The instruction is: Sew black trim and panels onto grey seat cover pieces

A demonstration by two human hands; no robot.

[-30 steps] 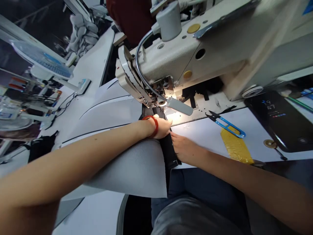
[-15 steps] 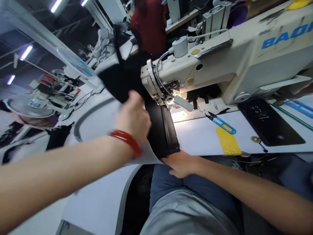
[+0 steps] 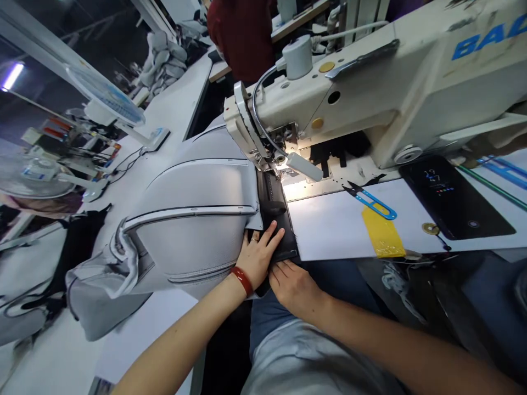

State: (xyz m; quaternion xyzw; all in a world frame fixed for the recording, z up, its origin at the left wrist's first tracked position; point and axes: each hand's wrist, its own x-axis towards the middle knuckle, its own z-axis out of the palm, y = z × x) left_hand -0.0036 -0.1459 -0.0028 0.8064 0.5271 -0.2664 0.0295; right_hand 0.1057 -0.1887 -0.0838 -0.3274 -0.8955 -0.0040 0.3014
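A large grey upholstery cover [image 3: 193, 219] with dark piping lies on the white table [image 3: 341, 230], its right edge under the head of a cream sewing machine [image 3: 349, 104]. A black strip [image 3: 276, 219] runs from the needle toward me. My left hand [image 3: 258, 253], with a red bangle on the wrist, rests flat with fingers stretched out on the cover's edge and the black strip. My right hand [image 3: 293, 285] grips the near end of the black strip at the table's front edge, fingers curled under.
Blue thread snips [image 3: 370, 202] and a yellow tag [image 3: 382, 236] lie right of the needle. A black phone [image 3: 453, 200] and a coin sit further right. Fans [image 3: 105, 96] stand at the left. A person in dark red [image 3: 242, 33] is behind the machine.
My left hand, lifted half a second ago with dark fabric swinging, has come down flat on the cover. The grey cover now lies spread face up. My right hand stays at the strip's near end.
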